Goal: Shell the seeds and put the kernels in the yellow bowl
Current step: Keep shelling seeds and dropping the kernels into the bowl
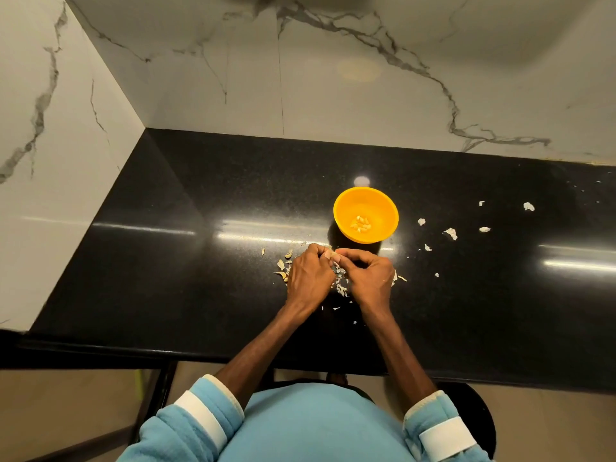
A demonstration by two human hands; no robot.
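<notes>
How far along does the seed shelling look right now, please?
Done: some kernels lie in the yellow bowl; shell scraps litter the counter. In hand: the left hand and right hand pinch one small piece together. Left: pale pieces beside them may be unshelled seeds.

The left hand (310, 278) and right hand (368, 278) show only their backs; the palms and most fingertips are hidden. The seed (330, 255), pinched where the curled fingers meet, is almost wholly covered: only a pale speck shows, too small to tell whether it is cracked. The shell bits (340, 288) run under both hands, so how many lie there cannot be told. The kernels (360, 224) in the bowl (345, 206) are too small to count. The counter (166, 261) is cut off at the right edge, the sleeves (200, 418) at the bottom edge. The body hides most of the stool (473, 415).
</notes>
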